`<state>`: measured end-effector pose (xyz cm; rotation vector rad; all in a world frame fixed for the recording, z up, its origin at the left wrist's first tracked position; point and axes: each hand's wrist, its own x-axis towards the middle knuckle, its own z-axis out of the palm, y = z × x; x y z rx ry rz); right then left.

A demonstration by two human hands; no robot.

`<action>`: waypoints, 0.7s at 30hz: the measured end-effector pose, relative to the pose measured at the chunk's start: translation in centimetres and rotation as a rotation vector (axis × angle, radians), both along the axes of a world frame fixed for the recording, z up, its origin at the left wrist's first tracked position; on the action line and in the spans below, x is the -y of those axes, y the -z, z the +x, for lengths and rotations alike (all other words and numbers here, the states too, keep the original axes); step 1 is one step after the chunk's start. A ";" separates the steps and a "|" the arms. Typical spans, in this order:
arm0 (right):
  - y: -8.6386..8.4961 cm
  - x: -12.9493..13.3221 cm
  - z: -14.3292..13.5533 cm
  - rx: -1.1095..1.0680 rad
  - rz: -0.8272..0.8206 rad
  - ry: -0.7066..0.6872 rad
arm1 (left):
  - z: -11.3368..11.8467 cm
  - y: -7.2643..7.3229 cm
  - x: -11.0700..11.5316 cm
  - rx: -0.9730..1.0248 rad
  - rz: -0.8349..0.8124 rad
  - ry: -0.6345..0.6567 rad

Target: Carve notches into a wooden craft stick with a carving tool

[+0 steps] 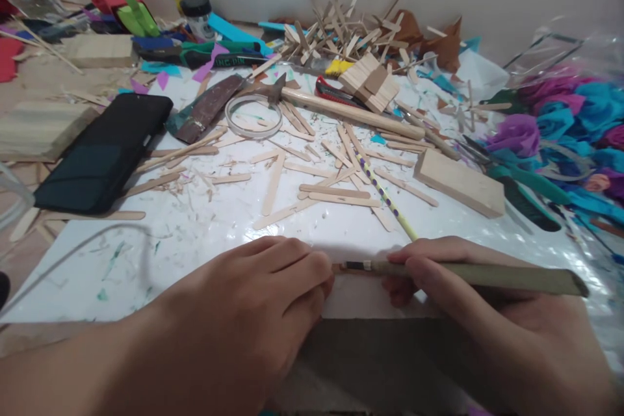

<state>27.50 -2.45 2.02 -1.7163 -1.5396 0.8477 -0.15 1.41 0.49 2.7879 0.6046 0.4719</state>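
Left hand (253,302) lies knuckles-up at the near edge of the table (205,227), fingers curled in, tips pressed on something small at the edge; probably a wooden stick, but the fingers hide it. Right hand (439,273) is closed around an olive-green knife handle (487,276), held roughly level, its blade end (353,266) meeting the left fingertips. A striped pencil (383,192) lies just beyond the right hand. Loose craft sticks (312,182) are scattered mid-table, a wood block (458,182) to the right, hammer (341,107) further back, black phone (104,149) on the left.
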 end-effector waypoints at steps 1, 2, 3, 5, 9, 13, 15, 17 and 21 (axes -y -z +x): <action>0.1 0.1 0.2 0.019 0.018 0.013 | 0.1 0.0 -0.1 0.012 0.001 -0.007; 0.1 0.3 0.3 0.037 0.034 0.028 | 0.1 0.0 -0.3 0.027 0.000 -0.012; 0.2 0.4 0.4 0.054 0.041 0.034 | 0.2 0.0 -0.5 0.041 -0.001 -0.010; 0.2 0.4 0.3 0.079 0.050 0.038 | 0.3 0.0 -1.0 0.062 0.003 0.010; 0.4 -0.5 -1.1 0.094 0.068 0.034 | 0.3 0.2 -1.7 0.048 -0.003 0.027; 0.5 -1.3 -2.4 0.067 0.063 0.045 | 0.3 0.5 -1.8 0.088 -0.093 0.001; 0.4 -1.3 -2.4 0.019 0.042 0.066 | 0.4 0.6 -1.7 0.114 -0.165 -0.031; 0.2 -1.0 -2.0 -0.027 0.026 0.089 | 0.5 0.6 -1.6 0.107 -0.226 -0.056; 0.0 -0.5 -1.3 -0.132 -0.014 0.117 | 0.7 0.4 -1.2 0.115 -0.298 -0.100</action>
